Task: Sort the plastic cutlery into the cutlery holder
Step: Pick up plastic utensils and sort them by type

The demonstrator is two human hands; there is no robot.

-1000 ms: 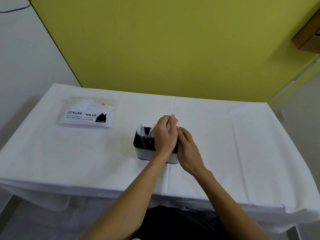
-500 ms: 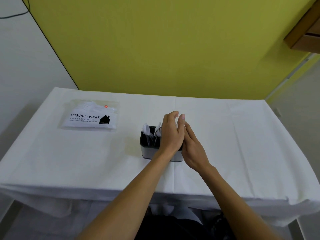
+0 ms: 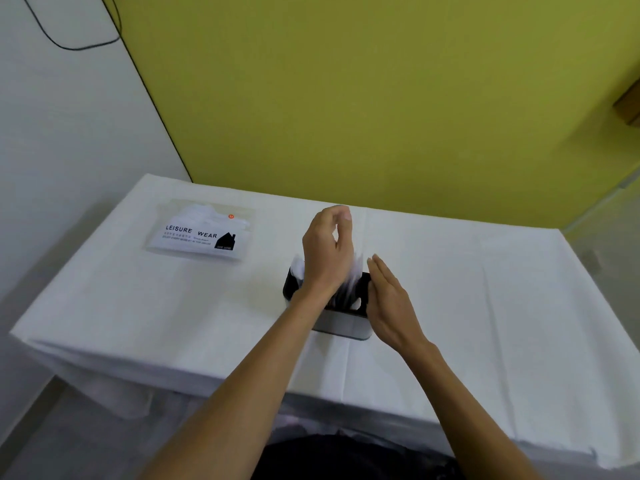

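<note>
Since the earlier frame, the left hand [image 3: 325,252] has been lifted off the holder [image 3: 341,327] and is now held above it. The right hand [image 3: 389,306] has been drawn slightly off to the holder's right end.

At far left of the table [image 3: 485,306], a printed bag [image 3: 199,232] is seen lying flat, well apart from the holder. White shapes are visible inside the bag, but what they are cannot be told.

The left hand's fingers are loosely curled and nothing is seen held in them. The holder is placed mid-table, its long axis running left to right, with the right end angled slightly nearer the person. White cutlery [image 3: 353,282] is stood inside it, roughly upright, heads up, blurred; types and compartments cannot be told.

The right hand is kept flat, fingers straight and together, just beside the holder's right end; contact cannot be confirmed.

No loose cutlery is seen on the cloth, so the sorting is judged done or nearly done, unless more is left in the bag.
</note>
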